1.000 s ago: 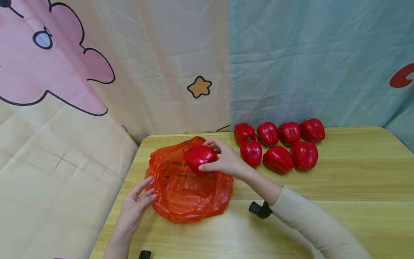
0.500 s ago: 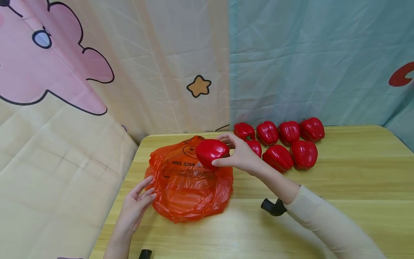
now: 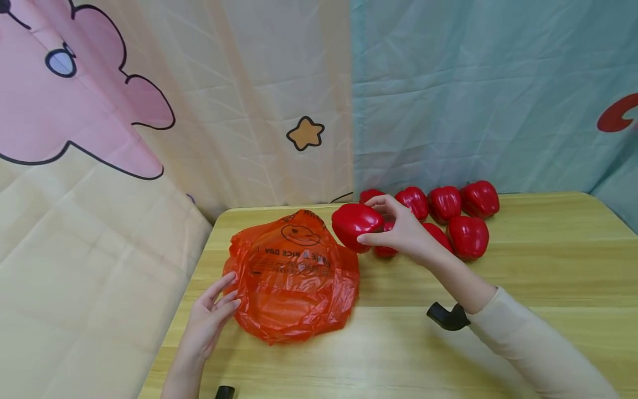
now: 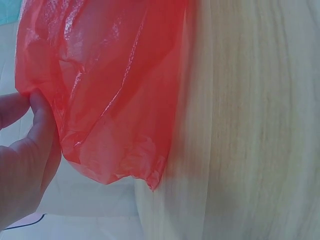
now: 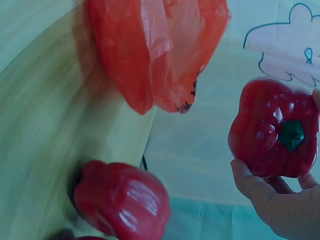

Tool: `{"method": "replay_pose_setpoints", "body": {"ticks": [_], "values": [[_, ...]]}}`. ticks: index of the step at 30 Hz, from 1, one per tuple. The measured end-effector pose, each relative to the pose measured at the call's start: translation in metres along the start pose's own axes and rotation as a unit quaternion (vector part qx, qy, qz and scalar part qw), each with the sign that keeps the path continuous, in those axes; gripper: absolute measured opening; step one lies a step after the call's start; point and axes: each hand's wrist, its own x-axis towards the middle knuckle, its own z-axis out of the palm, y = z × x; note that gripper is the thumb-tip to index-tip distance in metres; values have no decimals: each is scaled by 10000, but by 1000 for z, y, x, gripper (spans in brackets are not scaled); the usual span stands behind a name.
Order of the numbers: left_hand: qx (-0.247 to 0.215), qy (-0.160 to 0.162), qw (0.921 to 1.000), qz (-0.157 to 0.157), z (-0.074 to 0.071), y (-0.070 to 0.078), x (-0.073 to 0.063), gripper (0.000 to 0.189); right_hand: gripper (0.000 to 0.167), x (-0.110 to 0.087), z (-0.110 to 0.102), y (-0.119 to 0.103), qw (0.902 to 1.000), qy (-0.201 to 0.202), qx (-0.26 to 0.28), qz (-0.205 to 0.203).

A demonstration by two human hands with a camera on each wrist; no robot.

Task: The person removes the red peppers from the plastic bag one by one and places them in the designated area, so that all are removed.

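Observation:
My right hand [image 3: 404,230] holds a red bell pepper [image 3: 353,221] between thumb and fingers, above the table to the right of the bag. In the right wrist view this bell pepper shows its green stem stub. A thin orange-red plastic bag [image 3: 294,299] stands with its mouth spread, dark print on the film. At the bag's left rim lies my left hand [image 3: 205,321]; its fingertips touch the film, with thumb and forefinger apart in the head view. Up close in the left wrist view, the bag [image 4: 120,100] rises beside the fingers; some fingertips are partly hidden.
Several more red bell peppers [image 3: 468,237] sit in two rows along the table's back edge, some partly behind the right hand. The wooden table [image 3: 548,266] meets a printed cloth backdrop [image 3: 448,100]. Black wrist-worn parts [image 3: 445,317] show near the right forearm.
My right hand has carried the bell pepper from over the bag's mouth rightward and slightly back, toward the other peppers. The left hand and the bag have stayed put.

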Motion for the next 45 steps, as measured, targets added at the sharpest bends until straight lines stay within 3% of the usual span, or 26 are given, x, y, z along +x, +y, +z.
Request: {"method": "replay_pose_setpoints", "body": {"ticks": [9,18,27,37,45], "values": [[-124,-89,9998,152,2,-2,-1,51,70,-10,-26,9,9996,222,-83,139],[-115,-87,9998,142,3,-2,0,51,73,-23,-59,22,9966,536,-518,362],[-114,-39,9999,92,3,-1,0,51,67,-36,-92,39,9902,1046,-898,238],[-138,-65,9998,90,3,-1,0,50,53,-53,-121,48,9886,1338,-579,372],[-143,-71,9998,87,4,0,1,51,50,-66,-145,58,9849,1521,-654,511]]}}
